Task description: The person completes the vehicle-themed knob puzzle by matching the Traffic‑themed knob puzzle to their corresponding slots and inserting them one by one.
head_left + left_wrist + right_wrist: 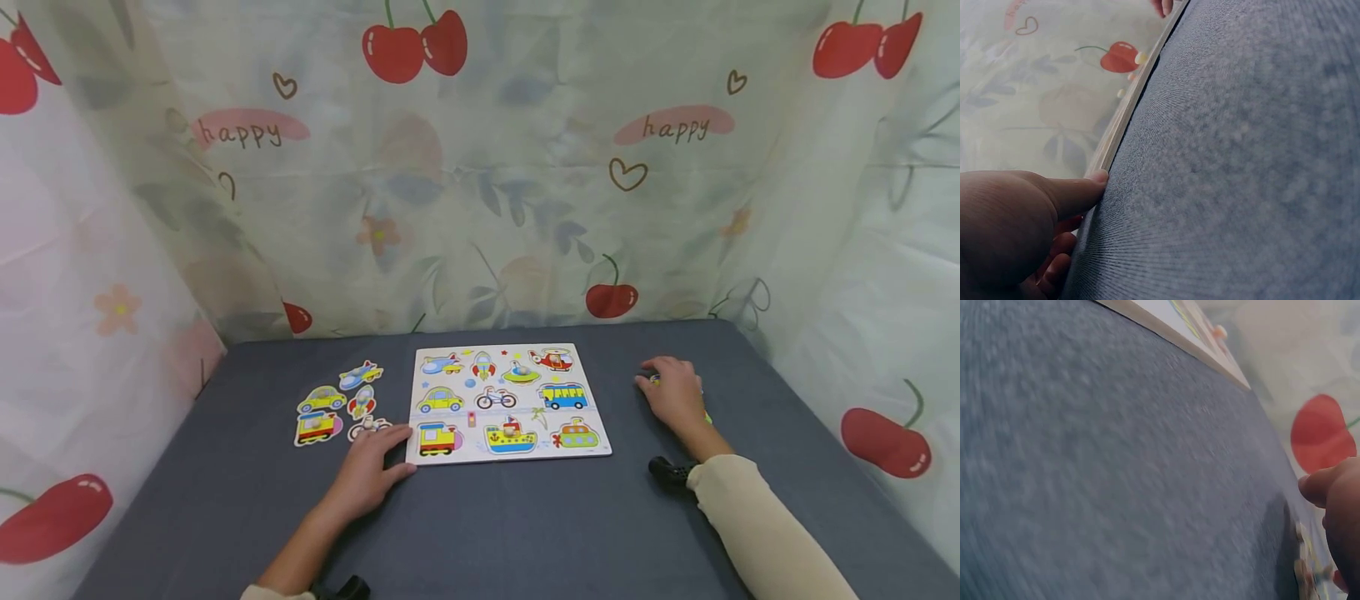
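Note:
A wooden peg puzzle board (469,385) with printed vehicles lies mid-table. At its near left corner is my left hand (369,468), fingertips at the left edge and thumb at the front edge; in the left wrist view, the thumb (1079,190) touches the board's side. Just behind that hand lies a bicycle piece (367,427), partly covered. Off to the right, my right hand (672,398) hovers low over puzzle pieces (1305,575), which it mostly hides. Its thumb and forefinger stand apart, and a fingertip is close to the pieces.
Left of the board lie a plane piece (362,375), a car piece (322,399), a rocket piece (362,402) and a train piece (318,427). Knobbed helicopter (552,360) and boat (510,437) pieces sit on the board. A cherry-patterned curtain (480,208) walls the table.

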A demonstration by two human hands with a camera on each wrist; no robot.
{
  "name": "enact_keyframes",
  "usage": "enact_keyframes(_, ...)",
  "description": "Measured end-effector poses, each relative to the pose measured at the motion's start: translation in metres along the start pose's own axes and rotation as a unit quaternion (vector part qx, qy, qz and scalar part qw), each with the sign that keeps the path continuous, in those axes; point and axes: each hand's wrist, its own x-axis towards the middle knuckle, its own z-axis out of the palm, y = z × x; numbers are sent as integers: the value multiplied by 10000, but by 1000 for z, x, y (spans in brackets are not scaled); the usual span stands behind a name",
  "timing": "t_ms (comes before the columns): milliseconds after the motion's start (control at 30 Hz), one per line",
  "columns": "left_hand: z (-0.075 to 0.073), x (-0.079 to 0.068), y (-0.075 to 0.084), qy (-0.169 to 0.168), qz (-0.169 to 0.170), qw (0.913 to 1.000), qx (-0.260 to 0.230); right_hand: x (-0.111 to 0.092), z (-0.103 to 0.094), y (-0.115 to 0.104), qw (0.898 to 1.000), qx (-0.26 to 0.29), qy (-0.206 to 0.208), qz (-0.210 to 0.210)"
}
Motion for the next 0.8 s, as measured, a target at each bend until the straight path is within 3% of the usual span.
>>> enact_keyframes(367,0,0,-1,63,78,9999,-9,-4,-10,19,9988,-78,-264,416)
enact_keyframes(800,1,0,-2,5,33,10000,-18,-9,-13,34,9986,-53,-189,483)
